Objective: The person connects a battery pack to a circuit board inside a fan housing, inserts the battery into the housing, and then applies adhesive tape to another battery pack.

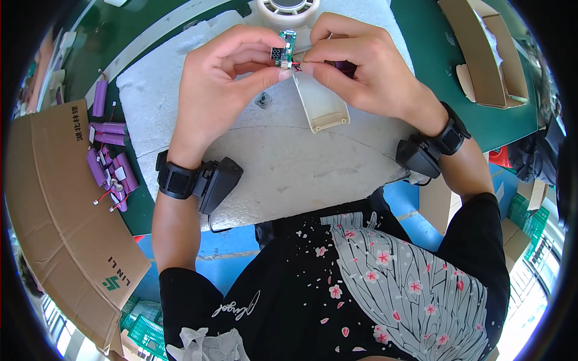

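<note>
Between the thumb and fingers of my left hand (220, 78) is a small green circuit board (288, 41) with a dark digit display. My right hand (367, 63) pinches thin red and black wires (296, 64) at the board's lower right edge. Whether their end is seated in the board, I cannot tell. Something dark purple (344, 67), partly hidden, shows under my right fingers. Below the hands lies an open cream plastic handle shell (322, 108). It runs up toward a round white fan head (289, 11) at the far edge.
Pale foam padding (271, 174) covers the green table (421, 30). Several purple battery cells (123, 171) with wired plugs lie at the left. A large cardboard flap (66, 222) stands beside them, and an open cardboard box (487, 60) sits at the far right.
</note>
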A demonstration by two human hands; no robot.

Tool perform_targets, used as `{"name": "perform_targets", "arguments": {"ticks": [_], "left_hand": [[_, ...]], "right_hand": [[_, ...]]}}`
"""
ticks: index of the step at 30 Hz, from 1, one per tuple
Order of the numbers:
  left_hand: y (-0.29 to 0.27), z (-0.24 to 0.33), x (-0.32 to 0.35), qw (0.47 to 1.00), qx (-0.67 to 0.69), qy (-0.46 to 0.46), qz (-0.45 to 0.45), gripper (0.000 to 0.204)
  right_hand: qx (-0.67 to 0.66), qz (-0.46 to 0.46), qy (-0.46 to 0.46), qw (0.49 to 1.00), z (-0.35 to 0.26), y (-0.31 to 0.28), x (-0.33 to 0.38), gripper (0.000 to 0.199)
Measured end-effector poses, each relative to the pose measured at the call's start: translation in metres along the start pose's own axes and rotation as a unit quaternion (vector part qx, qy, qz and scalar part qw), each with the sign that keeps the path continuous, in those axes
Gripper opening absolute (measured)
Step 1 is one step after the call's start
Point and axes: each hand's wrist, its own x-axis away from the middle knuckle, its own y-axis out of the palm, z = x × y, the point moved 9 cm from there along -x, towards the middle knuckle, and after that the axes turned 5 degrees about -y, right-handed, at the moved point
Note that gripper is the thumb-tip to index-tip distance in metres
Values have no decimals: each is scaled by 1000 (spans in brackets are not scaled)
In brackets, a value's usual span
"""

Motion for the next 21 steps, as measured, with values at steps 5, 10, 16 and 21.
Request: {"name": "perform_targets", "arguments": {"ticks": [5, 10, 16, 21], "left_hand": [[1, 3, -1, 1000, 10, -10, 11, 32], [4, -1, 0, 999, 33, -10, 17, 34], [8, 3, 1, 999, 18, 18, 25, 34], [6, 5, 2, 998, 2, 41, 44, 36]], "right_hand": [[28, 12, -32, 999, -6, -4, -1, 5], [65, 12, -47, 997, -14, -2, -1, 4], [90, 22, -63, 994, -19, -3, -2, 6], [59, 45, 36, 997, -8, -8, -2, 21]]}}
